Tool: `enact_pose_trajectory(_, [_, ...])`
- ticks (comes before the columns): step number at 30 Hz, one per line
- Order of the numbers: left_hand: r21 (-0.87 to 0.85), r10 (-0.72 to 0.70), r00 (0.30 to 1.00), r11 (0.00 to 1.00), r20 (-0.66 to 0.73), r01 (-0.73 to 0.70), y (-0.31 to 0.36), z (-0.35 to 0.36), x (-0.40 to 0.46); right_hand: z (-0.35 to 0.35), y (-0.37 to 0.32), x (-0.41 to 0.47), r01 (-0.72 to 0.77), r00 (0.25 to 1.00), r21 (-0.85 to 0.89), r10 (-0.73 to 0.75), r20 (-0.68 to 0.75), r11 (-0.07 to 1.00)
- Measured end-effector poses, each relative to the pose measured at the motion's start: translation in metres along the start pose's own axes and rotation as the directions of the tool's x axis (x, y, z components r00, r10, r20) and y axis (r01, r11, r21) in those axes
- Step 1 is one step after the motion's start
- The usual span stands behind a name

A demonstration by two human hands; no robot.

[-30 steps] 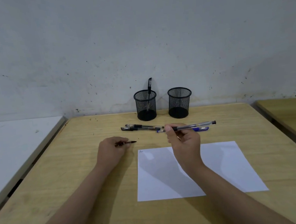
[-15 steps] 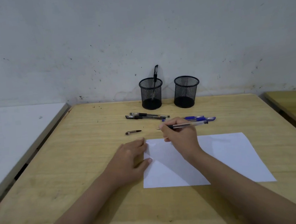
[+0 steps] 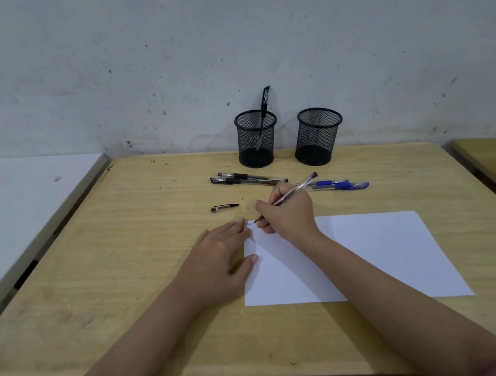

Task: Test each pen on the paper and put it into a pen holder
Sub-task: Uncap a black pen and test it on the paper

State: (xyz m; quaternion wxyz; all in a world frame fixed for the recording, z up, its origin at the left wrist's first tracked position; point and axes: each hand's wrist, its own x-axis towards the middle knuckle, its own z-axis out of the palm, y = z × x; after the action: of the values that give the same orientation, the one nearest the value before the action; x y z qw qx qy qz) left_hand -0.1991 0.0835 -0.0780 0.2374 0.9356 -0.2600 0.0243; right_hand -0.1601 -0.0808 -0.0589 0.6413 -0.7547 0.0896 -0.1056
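Pen-testing at the desk point(image 3: 102, 262): I have the right hand point(image 3: 288, 211) closed in a writing grip on a clear pen point(image 3: 295, 190), its tip down at the far left corner of the paper point(image 3: 368, 252), beside a small scribble. My left hand point(image 3: 222, 251) lies open and flat, fingertips and thumb pinning the paper's left edge.

Beyond the paper, a loose black pen cap point(image 3: 225, 207) lies on the bare wood; further back lie two black pens point(image 3: 249, 179) and, right of them, two blue pens point(image 3: 340, 185), all untested. Behind those stand two mesh pen holders; the left holder point(image 3: 256, 140) already keeps one capped pen point(image 3: 264, 104), the right holder point(image 3: 318, 137) looks empty.

Risks, as I judge them: if my left hand lifts, the sheet may skid under the stroke. That cap could roll or be forgotten, sending the pen into a holder uncapped. A careless sweep of my right forearm toward the holders could scatter the waiting pens or tip a light mesh cup.
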Motion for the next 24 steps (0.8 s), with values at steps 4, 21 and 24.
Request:
enact_pose_trajectory(4, [-0.005,-0.005,1.000,1.000,-0.001,0.005,0.0004,0.0001,-0.0005,0.0015,0.0048,0.0018,0.080,0.995,-0.042,-0.082,-0.051,0.996])
enact_pose_trajectory(21, [0.013,-0.007,1.000,1.000,0.018,0.006,-0.0011,0.0017,-0.0003,0.0031,0.0096,0.0078,0.082,0.996,-0.065,-0.084,-0.036,0.995])
enact_pose_trajectory(24, [0.022,-0.008,1.000,1.000,0.016,0.007,-0.0003,0.0013,-0.0004,0.0017,0.0091,0.0075,0.082,0.996,-0.066,-0.085,-0.033,0.994])
